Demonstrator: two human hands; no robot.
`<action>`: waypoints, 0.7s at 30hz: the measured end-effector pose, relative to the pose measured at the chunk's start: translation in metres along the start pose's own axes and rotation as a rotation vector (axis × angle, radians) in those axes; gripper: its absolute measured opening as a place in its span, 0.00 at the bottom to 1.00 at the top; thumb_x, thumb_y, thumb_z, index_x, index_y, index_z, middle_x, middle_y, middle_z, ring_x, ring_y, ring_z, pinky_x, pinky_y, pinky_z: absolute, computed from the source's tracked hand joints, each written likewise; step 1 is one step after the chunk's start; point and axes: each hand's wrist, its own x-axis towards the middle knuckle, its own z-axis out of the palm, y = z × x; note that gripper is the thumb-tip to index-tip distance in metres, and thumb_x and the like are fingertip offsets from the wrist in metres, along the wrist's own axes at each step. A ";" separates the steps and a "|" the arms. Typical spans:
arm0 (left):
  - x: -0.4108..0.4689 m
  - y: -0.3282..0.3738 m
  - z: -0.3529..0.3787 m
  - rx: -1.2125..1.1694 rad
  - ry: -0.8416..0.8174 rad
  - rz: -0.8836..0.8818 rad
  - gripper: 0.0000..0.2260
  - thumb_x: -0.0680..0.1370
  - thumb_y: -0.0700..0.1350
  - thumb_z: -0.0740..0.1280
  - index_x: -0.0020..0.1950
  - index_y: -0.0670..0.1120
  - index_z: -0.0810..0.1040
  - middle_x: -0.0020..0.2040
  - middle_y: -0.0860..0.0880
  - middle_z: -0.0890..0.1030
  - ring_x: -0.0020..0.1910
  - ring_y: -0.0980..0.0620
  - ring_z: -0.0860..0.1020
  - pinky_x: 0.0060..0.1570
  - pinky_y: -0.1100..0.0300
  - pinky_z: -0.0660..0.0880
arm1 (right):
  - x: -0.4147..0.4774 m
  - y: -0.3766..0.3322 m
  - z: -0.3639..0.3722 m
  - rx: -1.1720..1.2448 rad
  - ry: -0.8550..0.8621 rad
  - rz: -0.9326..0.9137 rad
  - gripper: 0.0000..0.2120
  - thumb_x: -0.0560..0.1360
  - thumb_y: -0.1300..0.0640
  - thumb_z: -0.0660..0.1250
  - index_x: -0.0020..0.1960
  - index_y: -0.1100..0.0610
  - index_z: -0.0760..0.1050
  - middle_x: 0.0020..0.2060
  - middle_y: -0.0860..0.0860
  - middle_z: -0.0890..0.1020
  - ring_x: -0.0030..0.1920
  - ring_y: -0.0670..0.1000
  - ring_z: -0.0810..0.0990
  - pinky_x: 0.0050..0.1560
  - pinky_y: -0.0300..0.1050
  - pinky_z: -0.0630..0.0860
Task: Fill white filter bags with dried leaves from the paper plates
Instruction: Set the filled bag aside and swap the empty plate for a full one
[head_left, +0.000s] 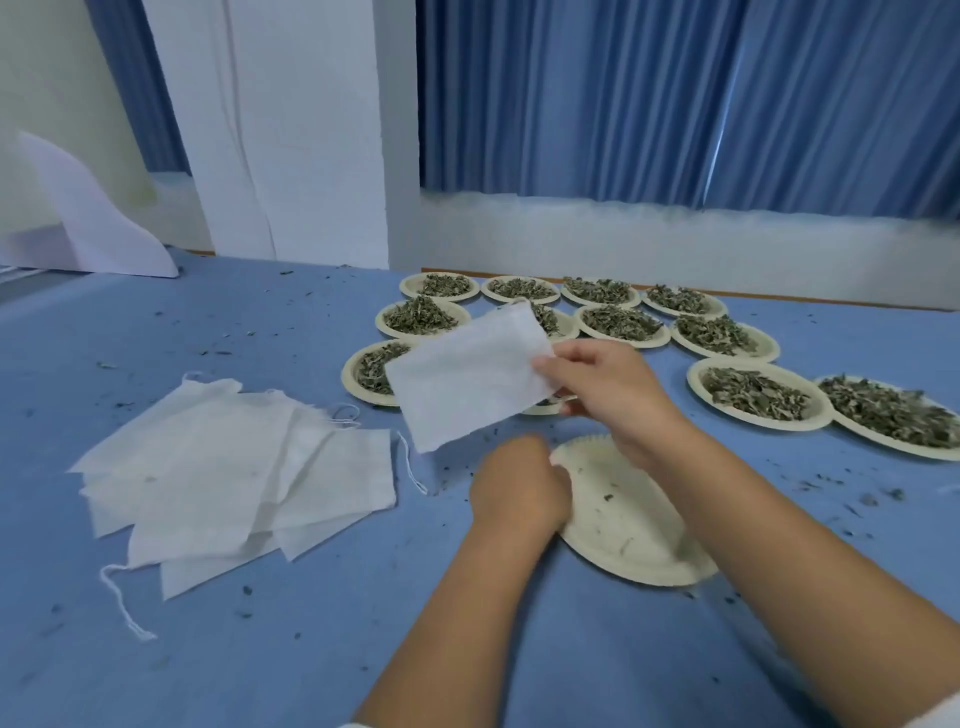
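Note:
My right hand pinches the right edge of a flat white filter bag and holds it up over the blue table. Below it, my left hand has its fingers curled at the left rim of a nearly bare paper plate that carries only a few leaf crumbs; whether it grips the rim is hidden. Several paper plates heaped with dried leaves stand in rows behind. A fanned pile of flat white filter bags with drawstrings lies to the left.
The blue tabletop is strewn with leaf crumbs. A white pillar and blue curtains rise behind the table's far edge. A white sheet leans at the far left.

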 end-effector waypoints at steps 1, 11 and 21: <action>0.001 0.000 -0.002 0.001 0.014 -0.012 0.09 0.78 0.44 0.61 0.55 0.46 0.77 0.52 0.48 0.80 0.53 0.46 0.77 0.41 0.58 0.69 | -0.002 0.004 -0.015 0.044 0.052 0.004 0.05 0.76 0.57 0.70 0.47 0.58 0.83 0.42 0.53 0.85 0.36 0.45 0.79 0.33 0.35 0.75; 0.017 -0.039 -0.038 0.050 0.118 -0.261 0.09 0.77 0.39 0.60 0.52 0.45 0.79 0.47 0.48 0.79 0.48 0.45 0.75 0.41 0.57 0.69 | -0.009 0.046 -0.086 0.339 0.432 -0.023 0.07 0.79 0.60 0.67 0.54 0.59 0.82 0.39 0.49 0.85 0.36 0.42 0.81 0.47 0.35 0.79; 0.009 -0.035 -0.049 0.087 0.355 -0.246 0.15 0.79 0.42 0.63 0.65 0.43 0.76 0.63 0.40 0.74 0.63 0.38 0.70 0.54 0.50 0.70 | -0.016 0.052 -0.072 0.161 0.349 -0.036 0.24 0.82 0.53 0.61 0.28 0.55 0.75 0.30 0.42 0.82 0.42 0.49 0.86 0.44 0.37 0.74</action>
